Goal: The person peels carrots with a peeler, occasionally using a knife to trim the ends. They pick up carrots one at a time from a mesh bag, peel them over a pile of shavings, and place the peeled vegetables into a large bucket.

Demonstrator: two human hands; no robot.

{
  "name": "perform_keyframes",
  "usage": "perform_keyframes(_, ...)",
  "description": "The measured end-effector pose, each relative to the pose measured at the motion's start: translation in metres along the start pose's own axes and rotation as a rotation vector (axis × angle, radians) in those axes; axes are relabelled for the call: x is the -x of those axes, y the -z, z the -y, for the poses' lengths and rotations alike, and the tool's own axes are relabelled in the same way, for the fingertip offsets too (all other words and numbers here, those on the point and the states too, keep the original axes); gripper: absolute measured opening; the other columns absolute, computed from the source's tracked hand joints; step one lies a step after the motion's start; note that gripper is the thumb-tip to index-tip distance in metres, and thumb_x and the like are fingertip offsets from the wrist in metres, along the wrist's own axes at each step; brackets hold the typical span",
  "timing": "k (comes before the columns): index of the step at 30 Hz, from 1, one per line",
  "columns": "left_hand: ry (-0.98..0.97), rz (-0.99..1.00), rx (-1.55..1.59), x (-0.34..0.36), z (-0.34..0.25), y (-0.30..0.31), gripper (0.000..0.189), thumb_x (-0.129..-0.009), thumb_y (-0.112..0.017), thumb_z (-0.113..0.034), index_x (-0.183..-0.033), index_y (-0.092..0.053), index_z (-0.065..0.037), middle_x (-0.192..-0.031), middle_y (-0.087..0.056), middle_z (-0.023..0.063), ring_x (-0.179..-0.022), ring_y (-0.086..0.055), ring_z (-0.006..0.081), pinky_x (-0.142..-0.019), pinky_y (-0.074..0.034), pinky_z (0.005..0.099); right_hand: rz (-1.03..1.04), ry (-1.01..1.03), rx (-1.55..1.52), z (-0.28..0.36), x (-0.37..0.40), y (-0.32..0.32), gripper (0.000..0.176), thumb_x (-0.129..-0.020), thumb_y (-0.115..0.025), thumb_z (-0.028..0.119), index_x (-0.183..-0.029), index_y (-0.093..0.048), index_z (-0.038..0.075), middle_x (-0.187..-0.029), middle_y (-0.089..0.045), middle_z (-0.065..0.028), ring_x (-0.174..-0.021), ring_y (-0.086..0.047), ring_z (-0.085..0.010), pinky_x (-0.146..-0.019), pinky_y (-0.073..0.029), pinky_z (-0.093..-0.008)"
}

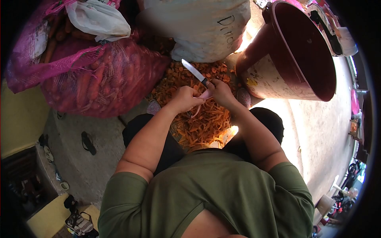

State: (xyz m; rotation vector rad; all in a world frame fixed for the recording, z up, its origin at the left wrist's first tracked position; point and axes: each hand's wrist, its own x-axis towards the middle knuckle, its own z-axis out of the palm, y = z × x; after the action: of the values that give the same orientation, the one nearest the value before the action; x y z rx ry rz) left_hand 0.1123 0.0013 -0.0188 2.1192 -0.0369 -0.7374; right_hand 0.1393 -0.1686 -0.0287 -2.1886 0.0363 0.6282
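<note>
My right hand (221,93) is closed round the dark handle of a knife (193,71), whose blade points up and to the left. Between my two hands lies a pale pink handle (206,94), seemingly of a peeler, with a thin curved end hanging lower down. My left hand (185,99) pinches this pink piece; the fingers partly hide it. Both hands are above a heap of orange carrot peelings (204,123) on the ground between my feet. Some round carrot slices (216,69) are scattered at the heap's far side.
A pink mesh sack (107,79) full of carrots stands at the left, with a white plastic bag (97,20) on top. A marked white sack (198,27) is ahead. On the right, a dark red bucket (274,75) leans tilted. A sandal (88,143) lies on the concrete floor.
</note>
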Motion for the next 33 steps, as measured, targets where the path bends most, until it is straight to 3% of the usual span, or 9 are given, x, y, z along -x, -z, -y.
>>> perform_keyframes(3,-0.084,-0.011,-0.196,0.01,-0.017,0.002,0.027,-0.07,-0.066,-0.025,-0.084,-0.065,-0.002,-0.067,-0.062,0.0122,-0.064,-0.061,0.0185,-0.061,-0.045,0.0303,-0.045,-0.064,-0.134,0.0,0.004,-0.003,0.034,-0.082,-0.053,0.034,-0.093,-0.057,0.002,-0.078,-0.06,-0.0172,-0.077,-0.059,-0.0276,-0.066,-0.042,-0.0379)
perform_keyframes(9,-0.065,-0.009,-0.128,0.012,-0.018,-0.013,0.029,-0.07,-0.066,-0.028,-0.083,-0.065,-0.002,-0.068,-0.061,0.0146,-0.064,-0.06,0.0203,-0.06,-0.045,0.0311,-0.173,-0.016,-0.393,-0.013,-0.005,-0.004,0.034,-0.08,-0.058,0.032,-0.094,-0.057,0.001,-0.074,-0.06,-0.0143,-0.072,-0.059,-0.0247,-0.064,-0.043,-0.034)
perform_keyframes(15,-0.122,-0.061,-0.074,0.01,-0.014,-0.003,0.029,-0.071,-0.065,-0.027,-0.084,-0.064,-0.001,-0.067,-0.061,0.0152,-0.061,-0.06,0.0196,-0.058,-0.045,0.0302,-0.429,-0.117,-0.17,-0.014,-0.016,0.01,0.03,-0.082,-0.054,0.028,-0.092,-0.057,0.0,-0.076,-0.06,-0.016,-0.071,-0.058,-0.025,-0.064,-0.043,-0.0347)
perform_keyframes(18,0.125,-0.063,-0.024,0.011,-0.019,0.01,0.031,-0.071,-0.065,-0.028,-0.084,-0.064,-0.001,-0.067,-0.061,0.0153,-0.062,-0.061,0.0215,-0.059,-0.045,0.0316,-0.377,-0.007,-0.307,-0.009,-0.016,0.017,0.032,-0.083,-0.051,0.029,-0.089,-0.056,-0.003,-0.075,-0.059,-0.0144,-0.073,-0.058,-0.0258,-0.069,-0.043,-0.0357)
perform_keyframes(21,0.038,-0.089,-0.211,0.005,-0.005,0.003,0.035,-0.069,-0.065,-0.034,-0.082,-0.064,-0.002,-0.067,-0.061,0.0146,-0.064,-0.06,0.0253,-0.061,-0.045,0.034,-0.116,0.097,-0.262,0.009,0.002,0.008,0.034,-0.084,-0.05,0.029,-0.084,-0.054,-0.005,-0.072,-0.057,-0.0117,-0.072,-0.056,-0.0266,-0.072,-0.042,-0.0363)
perform_keyframes(25,-0.023,-0.011,-0.176,0.009,-0.012,-0.003,0.033,-0.068,-0.063,-0.034,-0.076,-0.063,-0.002,-0.069,-0.061,0.0157,-0.067,-0.06,0.0281,-0.061,-0.045,0.0352,-0.061,0.369,-0.272,-0.012,-0.003,-0.018,0.032,-0.084,-0.049,0.027,-0.079,-0.054,-0.004,-0.068,-0.055,-0.008,-0.066,-0.055,-0.0244,-0.064,-0.042,-0.0344)
perform_keyframes(28,-0.032,-0.011,-0.202,0.008,-0.011,-0.01,0.031,-0.068,-0.063,-0.032,-0.076,-0.063,-0.002,-0.07,-0.061,0.0164,-0.067,-0.06,0.0288,-0.061,-0.045,0.0355,0.071,-0.032,-0.525,-0.007,0.001,-0.015,0.033,-0.084,-0.05,0.028,-0.074,-0.055,-0.003,-0.062,-0.054,-0.0073,-0.059,-0.055,-0.0211,-0.058,-0.042,-0.0317)
perform_keyframes(32,-0.044,0.013,-0.232,0.016,-0.021,-0.018,0.031,-0.07,-0.063,-0.032,-0.081,-0.062,-0.003,-0.071,-0.06,0.0172,-0.069,-0.06,0.0294,-0.062,-0.045,0.0353,-0.077,-0.091,-0.403,0.004,0.005,-0.005,0.036,-0.084,-0.051,0.03,-0.069,-0.056,-0.002,-0.058,-0.054,-0.0088,-0.055,-0.054,-0.019,-0.055,-0.041,-0.0305)
perform_keyframes(33,-0.077,0.111,-0.141,0.018,-0.024,-0.019,0.033,-0.072,-0.063,-0.033,-0.082,-0.062,-0.002,-0.074,-0.06,0.0179,-0.072,-0.06,0.0293,-0.064,-0.045,0.035,-0.088,-0.109,-0.363,0.009,0.007,0.0,0.037,-0.084,-0.051,0.031,-0.069,-0.057,-0.002,-0.058,-0.054,-0.0095,-0.056,-0.055,-0.0193,-0.055,-0.041,-0.031)
